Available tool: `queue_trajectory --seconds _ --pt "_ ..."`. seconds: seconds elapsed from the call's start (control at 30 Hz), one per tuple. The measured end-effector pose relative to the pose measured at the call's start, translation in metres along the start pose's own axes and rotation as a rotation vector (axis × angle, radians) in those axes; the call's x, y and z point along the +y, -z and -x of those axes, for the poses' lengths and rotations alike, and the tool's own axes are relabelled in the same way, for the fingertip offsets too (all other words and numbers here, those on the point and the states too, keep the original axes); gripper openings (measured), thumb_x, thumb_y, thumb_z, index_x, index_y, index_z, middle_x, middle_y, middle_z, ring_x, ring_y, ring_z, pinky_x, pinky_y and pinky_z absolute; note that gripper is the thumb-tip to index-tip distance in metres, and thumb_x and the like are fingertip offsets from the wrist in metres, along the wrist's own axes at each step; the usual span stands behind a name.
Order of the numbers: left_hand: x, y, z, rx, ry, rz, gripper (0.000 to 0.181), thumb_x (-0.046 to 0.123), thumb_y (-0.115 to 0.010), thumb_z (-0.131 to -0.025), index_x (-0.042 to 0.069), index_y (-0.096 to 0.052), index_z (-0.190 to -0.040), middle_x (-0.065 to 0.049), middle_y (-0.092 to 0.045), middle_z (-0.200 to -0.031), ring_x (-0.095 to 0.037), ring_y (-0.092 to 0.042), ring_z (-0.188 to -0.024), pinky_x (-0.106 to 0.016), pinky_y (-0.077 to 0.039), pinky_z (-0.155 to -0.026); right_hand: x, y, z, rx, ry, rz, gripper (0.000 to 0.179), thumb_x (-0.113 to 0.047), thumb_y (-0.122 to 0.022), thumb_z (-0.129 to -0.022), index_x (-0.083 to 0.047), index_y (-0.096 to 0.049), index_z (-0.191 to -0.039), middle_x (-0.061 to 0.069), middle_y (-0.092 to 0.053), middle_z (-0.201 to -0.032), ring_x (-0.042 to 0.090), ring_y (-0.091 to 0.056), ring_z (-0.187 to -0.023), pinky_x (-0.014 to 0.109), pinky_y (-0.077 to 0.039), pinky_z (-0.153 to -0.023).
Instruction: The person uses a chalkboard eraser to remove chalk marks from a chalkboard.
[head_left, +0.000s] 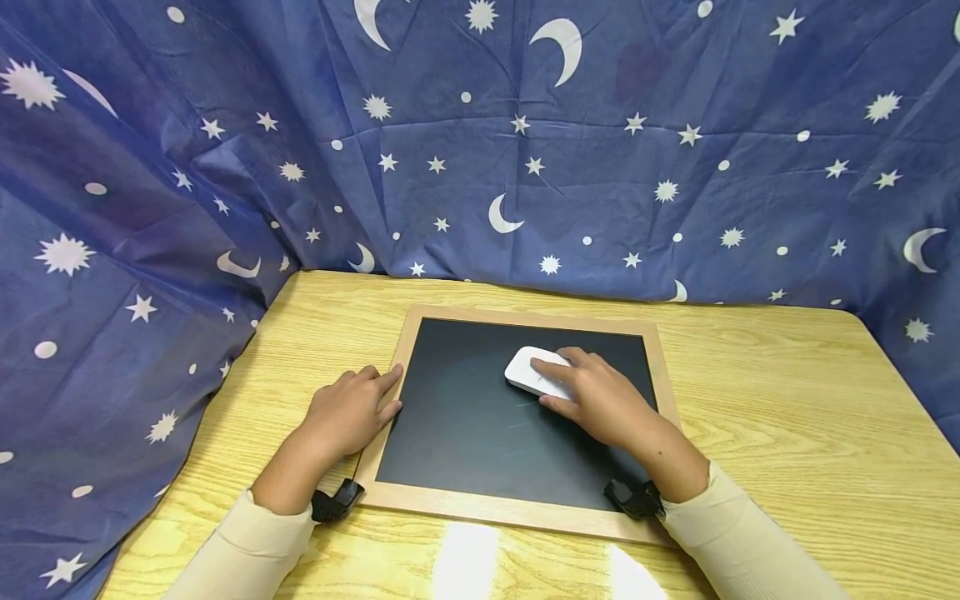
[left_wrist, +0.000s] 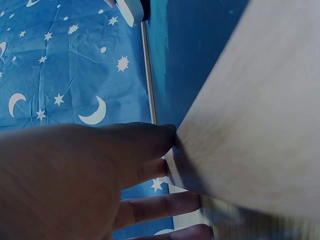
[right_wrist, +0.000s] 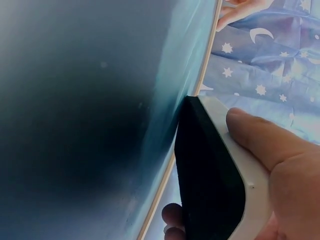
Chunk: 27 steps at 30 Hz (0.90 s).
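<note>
A chalkboard (head_left: 480, 450) with a light wooden frame lies on the table, faint pale streaks on its dark surface. My right hand (head_left: 607, 400) grips a white board eraser (head_left: 528, 367) over the upper right part of the board. From the right wrist, the eraser's black pad (right_wrist: 207, 175) faces the board, with the thumb along the white back. My left hand (head_left: 348, 412) rests at the board's left side, thumb and index fingertips on the frame. In the left wrist view its fingers (left_wrist: 160, 207) extend fairly straight against the wood.
The wood-grain table (head_left: 795, 433) extends around the board. A blue cloth (head_left: 450, 150) with white stars and moons hangs behind the table and along its left side. Each wrist wears a black camera mount (head_left: 337, 500). Bright light patches (head_left: 465, 560) lie near the front.
</note>
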<state>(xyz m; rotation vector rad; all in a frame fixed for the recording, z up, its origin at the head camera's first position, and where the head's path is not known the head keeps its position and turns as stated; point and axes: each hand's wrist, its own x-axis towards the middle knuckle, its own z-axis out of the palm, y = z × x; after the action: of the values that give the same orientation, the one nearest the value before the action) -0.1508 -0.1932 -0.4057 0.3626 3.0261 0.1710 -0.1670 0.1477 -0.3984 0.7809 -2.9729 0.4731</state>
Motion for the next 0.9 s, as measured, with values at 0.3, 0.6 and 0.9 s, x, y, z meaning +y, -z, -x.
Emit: queue_trajectory --seconds 0.3,0.6,0.9 --pt "0.001 0.001 0.000 -0.001 0.000 0.005 0.054 0.034 -0.064 -0.098 0.015 -0.053 -0.147 -0.017 -0.063 -0.124 -0.035 -0.063 -0.101 -0.053 -0.053 -0.073 0.003 0.006 0.004 -0.019 -0.011 0.012 0.052 -0.032 -0.073 -0.092 -0.024 -0.059 -0.142 0.021 -0.057 -0.135 0.040 -0.059 -0.118 0.056 -0.050 -0.093" --pt "-0.001 -0.001 0.000 0.019 -0.012 -0.002 0.053 0.034 -0.064 -0.098 0.015 -0.054 -0.146 -0.016 -0.064 -0.122 -0.035 -0.063 -0.101 -0.053 -0.053 -0.073 0.009 0.017 0.010 -0.034 0.015 0.015 0.050 -0.029 -0.073 -0.092 -0.019 -0.061 -0.140 0.020 -0.061 -0.129 0.039 -0.062 -0.113 0.053 -0.050 -0.095" --pt "0.000 -0.001 -0.001 0.008 -0.013 0.002 0.053 0.034 -0.064 -0.098 0.016 -0.053 -0.147 -0.016 -0.063 -0.123 -0.035 -0.063 -0.102 -0.054 -0.053 -0.073 0.011 0.018 0.012 -0.025 0.044 0.009 0.050 -0.027 -0.073 -0.092 -0.016 -0.062 -0.139 0.022 -0.061 -0.126 0.039 -0.063 -0.109 0.052 -0.050 -0.094"
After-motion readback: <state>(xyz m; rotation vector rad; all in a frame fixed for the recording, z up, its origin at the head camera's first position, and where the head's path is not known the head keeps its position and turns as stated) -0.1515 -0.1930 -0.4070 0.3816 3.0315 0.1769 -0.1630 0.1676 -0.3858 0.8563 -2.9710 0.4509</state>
